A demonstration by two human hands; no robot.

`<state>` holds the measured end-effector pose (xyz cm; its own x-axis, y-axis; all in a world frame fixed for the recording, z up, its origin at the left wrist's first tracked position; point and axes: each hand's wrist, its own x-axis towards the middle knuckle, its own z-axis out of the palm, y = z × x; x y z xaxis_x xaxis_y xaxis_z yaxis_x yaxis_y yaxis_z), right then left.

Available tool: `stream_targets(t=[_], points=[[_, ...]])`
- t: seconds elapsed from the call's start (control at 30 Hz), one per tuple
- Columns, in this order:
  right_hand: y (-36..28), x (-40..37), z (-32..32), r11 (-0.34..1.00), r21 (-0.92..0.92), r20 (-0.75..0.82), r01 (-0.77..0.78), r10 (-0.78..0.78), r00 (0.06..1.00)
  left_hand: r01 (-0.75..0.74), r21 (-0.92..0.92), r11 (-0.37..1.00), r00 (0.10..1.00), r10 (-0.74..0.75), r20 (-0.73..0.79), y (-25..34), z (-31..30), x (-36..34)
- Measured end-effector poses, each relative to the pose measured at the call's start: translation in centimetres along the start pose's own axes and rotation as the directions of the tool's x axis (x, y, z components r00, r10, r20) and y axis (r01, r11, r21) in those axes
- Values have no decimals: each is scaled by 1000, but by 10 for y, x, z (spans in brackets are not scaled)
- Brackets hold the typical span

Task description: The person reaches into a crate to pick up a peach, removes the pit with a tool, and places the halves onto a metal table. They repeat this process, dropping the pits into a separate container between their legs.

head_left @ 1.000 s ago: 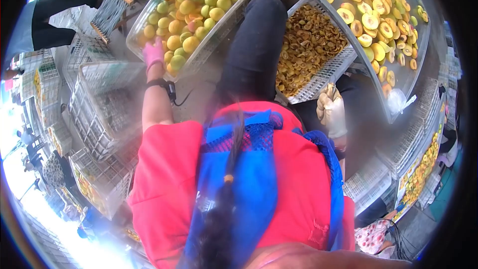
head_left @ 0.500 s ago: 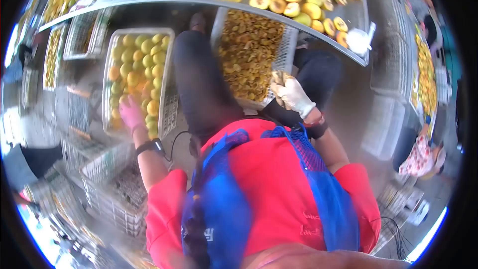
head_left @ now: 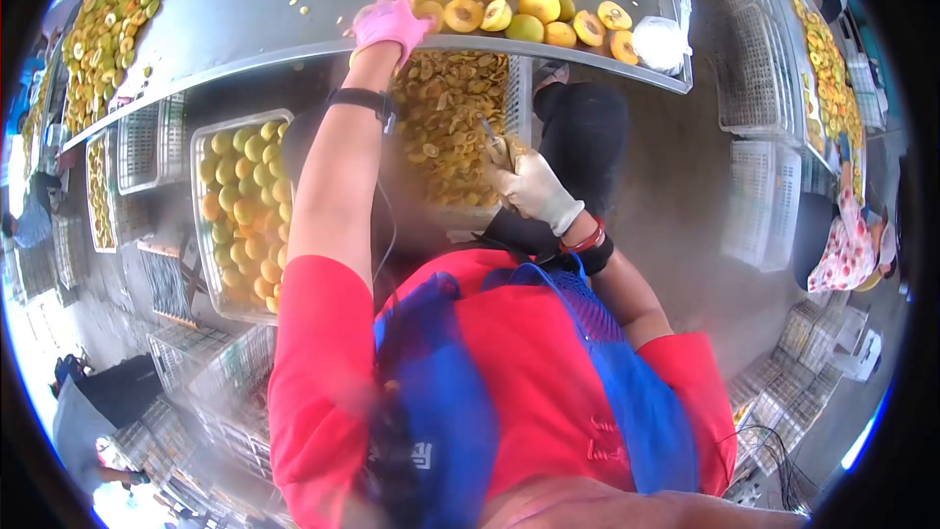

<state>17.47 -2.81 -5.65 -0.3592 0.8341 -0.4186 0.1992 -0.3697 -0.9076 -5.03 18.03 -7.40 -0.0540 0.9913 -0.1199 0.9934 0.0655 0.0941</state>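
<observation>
Steel desk [head_left: 245, 20], seen from above the worker's head, strewn with halved fruit [head_left: 519, 5] lying mostly cut side up. Left hand [head_left: 390, 22], in a pink glove, reaches to the desk's near edge and rests among the halves; whether its fingers close on one cannot be told. Right hand [head_left: 534, 188], in a white glove, is curled shut around a small knife [head_left: 493, 142] and hangs over the crate of pits [head_left: 517, 88] that stands under the desk. To the worker's left stands a second crate [head_left: 195, 225], well filled with whole fruit [head_left: 240, 196]. Judged from these heaps, the work is about midway: many pieces are split and stoned, yet most of a crateful remains uncut. At far right, another person [head_left: 844, 255] bends near white crates [head_left: 759, 201].
</observation>
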Motion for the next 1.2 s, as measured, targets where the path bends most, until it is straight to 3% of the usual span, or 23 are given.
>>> stream_targets(t=[0.03, 0.13, 0.17, 0.27, 0.3, 0.4, 0.5, 0.6, 0.67, 0.73, 0.87, 0.9, 1.0, 1.13, 1.2], points=[[4, 0, -3, 999, -29, -18, 18, -19, 1000, 68, -365, 929, 938, 64, 340, -2, -1, 14], [13, 0, -8, 998, -55, -39, 34, -36, 999, 118, -479, 870, 962, 19, 271, 2, 17, 17], [14, 1, -8, 998, -50, -36, 48, -50, 998, 58, -458, 887, 991, 3, 133, 2, 22, 15], [13, 4, -9, 993, -34, -31, 113, -114, 993, 7, -652, 758, 1000, -23, -16, 2, 13, -9], [10, 3, -9, 993, -8, -41, 119, -119, 992, -39, -745, 666, 994, -47, -94, 5, 5, -20], [-23, -7, -6, 987, 126, -57, 101, -94, 994, -67, -981, 183, 995, 82, -53, -7, 0, -43], [-40, -8, 1, 946, 310, -29, 98, -94, 995, 120, -977, -177, 987, 124, 99, 8, -41, -107], [-45, -4, 16, 926, 312, -75, 213, -200, 977, 138, -927, -349, 982, 167, 84, 22, -50, -145], [-42, 0, 20, 916, 44, -145, 399, -389, 910, 67, -930, -360, 983, 182, 0, 24, -49, -159], [-42, 1, 24, 799, -225, -195, 558, -598, 777, -44, -936, -350, 976, 186, -115, 31, -48, -172], [-49, -10, 30, 783, -296, -240, 547, -615, 751, -162, -968, -192, 961, 190, -199, 40, -49, -186], [-48, -10, 30, 784, -303, -251, 541, -614, 749, -250, -961, -119, 950, 164, -267, 45, -48, -189], [-45, -15, 35, 767, -340, -272, 545, -634, 724, -170, -950, -260, 973, 106, -203, 57, -45, -199], [-44, -16, 38, 692, -382, -246, 612, -715, 655, -272, -930, -248, 958, 27, -287, 67, -43, -204], [-41, -16, 38, 717, -345, -225, 605, -690, 689, -299, -931, -211, 952, -4, -305, 69, -45, -204]])
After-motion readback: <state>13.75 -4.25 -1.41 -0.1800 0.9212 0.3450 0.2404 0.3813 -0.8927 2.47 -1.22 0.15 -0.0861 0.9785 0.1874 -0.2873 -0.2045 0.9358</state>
